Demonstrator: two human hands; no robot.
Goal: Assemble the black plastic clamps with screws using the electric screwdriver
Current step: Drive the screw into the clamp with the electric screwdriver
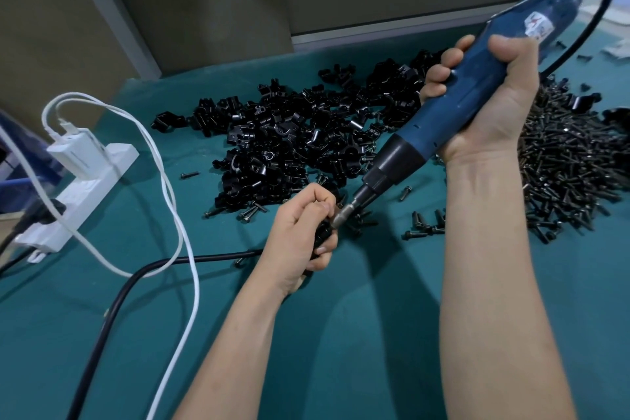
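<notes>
Left hand (301, 235) clamps its fingers round a black clamp (322, 232). Right hand (487, 102) grips the screwdriver (477, 85), its bit meeting the clamp from 2 o'clock. Clamp pile (300, 136) is at 12 o'clock of the left hand, screw pile (572, 167) at 2.

One wide-angle head view looks forward and down, close above the left hand (301, 235), right hand (487, 102) and teal table (358, 334).

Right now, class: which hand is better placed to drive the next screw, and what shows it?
Right. The right hand grips the electric screwdriver, whose bit sits at the black clamp; the left hand is occupied holding that clamp.
</notes>
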